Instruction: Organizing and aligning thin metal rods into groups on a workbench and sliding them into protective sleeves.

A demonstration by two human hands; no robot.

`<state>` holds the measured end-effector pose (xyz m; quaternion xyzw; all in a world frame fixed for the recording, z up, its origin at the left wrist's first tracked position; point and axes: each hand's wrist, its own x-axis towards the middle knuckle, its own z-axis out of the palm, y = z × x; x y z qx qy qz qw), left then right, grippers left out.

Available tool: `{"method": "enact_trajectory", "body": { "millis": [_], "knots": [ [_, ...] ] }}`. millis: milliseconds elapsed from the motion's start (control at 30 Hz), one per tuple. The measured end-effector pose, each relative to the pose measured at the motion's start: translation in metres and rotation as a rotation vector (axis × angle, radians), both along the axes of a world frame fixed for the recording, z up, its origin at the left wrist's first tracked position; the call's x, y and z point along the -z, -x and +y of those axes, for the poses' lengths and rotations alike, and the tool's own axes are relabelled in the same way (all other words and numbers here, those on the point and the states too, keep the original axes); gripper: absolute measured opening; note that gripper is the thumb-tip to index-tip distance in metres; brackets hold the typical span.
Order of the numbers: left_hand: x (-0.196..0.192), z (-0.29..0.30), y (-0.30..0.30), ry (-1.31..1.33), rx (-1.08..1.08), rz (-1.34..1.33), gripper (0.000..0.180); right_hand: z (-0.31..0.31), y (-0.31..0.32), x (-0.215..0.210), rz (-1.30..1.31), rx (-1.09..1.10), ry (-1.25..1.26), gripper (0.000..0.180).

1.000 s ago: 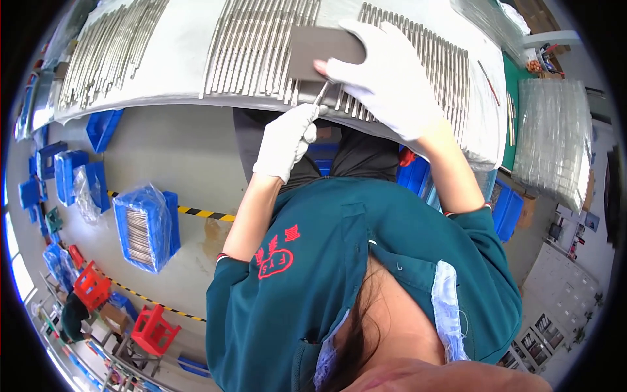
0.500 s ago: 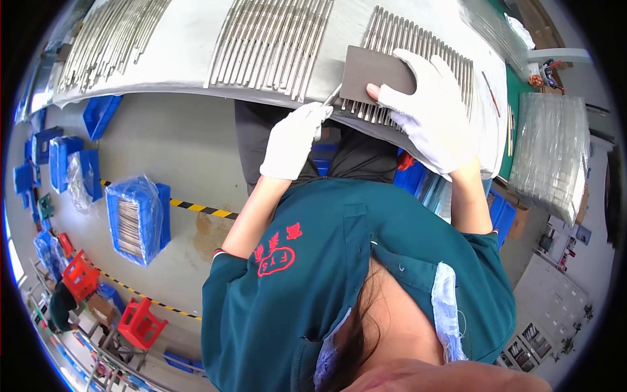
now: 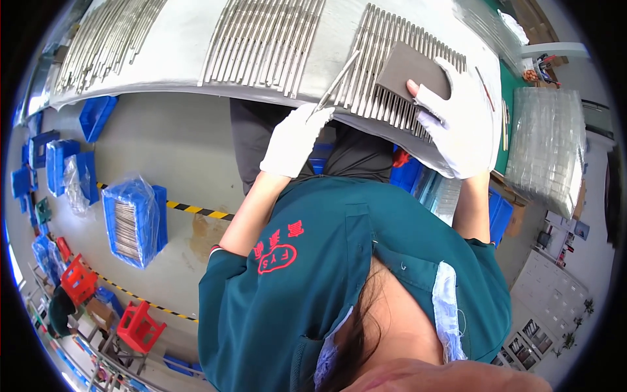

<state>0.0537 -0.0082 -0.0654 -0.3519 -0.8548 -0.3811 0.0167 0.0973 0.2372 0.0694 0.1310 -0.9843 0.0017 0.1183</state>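
Note:
My left hand (image 3: 292, 142), in a white glove, pinches the near end of a slim metal rod (image 3: 339, 80) at the table's front edge. The rod slants away to the right, beside a row of similar rods (image 3: 367, 55). My right hand (image 3: 459, 124), also gloved but with a bare thumb tip, grips a flat dark grey rectangular pad (image 3: 410, 70). That pad lies over the middle of the row and hides part of it. The right hand's fingers are partly hidden behind the pad's right edge.
More rods lie in a middle group (image 3: 261, 49) and a far-left group (image 3: 108, 42) on the white-covered table (image 3: 176, 59). A thin red stick (image 3: 485, 88) rests at right. Plastic-wrapped stock (image 3: 545, 147) stands beyond. A blue crate (image 3: 136, 222) of rods sits on the floor.
The pad and my right hand have moved right, off the left-hand rod. More of that rod now shows, and it points farther up the table. My left hand keeps its grip.

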Motion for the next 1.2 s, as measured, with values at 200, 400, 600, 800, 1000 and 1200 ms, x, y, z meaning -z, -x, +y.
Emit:
{"method": "enact_trajectory", "body": {
  "millis": [200, 400, 600, 800, 1000, 1200],
  "knots": [
    [-0.019, 0.009, 0.0, -0.074, -0.132, -0.913, 0.028, -0.026, 0.028, 0.024, 0.096, -0.164, 0.082, 0.043],
    [0.004, 0.008, -0.006, -0.06, -0.068, -0.266, 0.031, -0.031, 0.045, 0.03, 0.093, -0.205, 0.11, 0.038],
    [-0.001, 0.013, -0.006, -0.412, -0.067, -0.681, 0.025, -0.019, 0.043, 0.028, 0.125, -0.203, 0.092, 0.034],
    [-0.016, 0.012, -0.003, -0.212, -0.161, -0.776, 0.016, -0.028, 0.053, 0.035, 0.198, -0.213, 0.165, 0.037],
    [-0.048, 0.004, -0.003, -0.426, -0.322, -1.115, 0.024, 0.033, 0.004, 0.02, 0.004, 0.211, 0.19, 0.047],
    [-0.09, 0.002, 0.034, -0.826, -0.551, -0.147, 0.027, 0.058, -0.006, 0.034, 0.092, 0.408, 0.389, 0.056]
  ]
}}
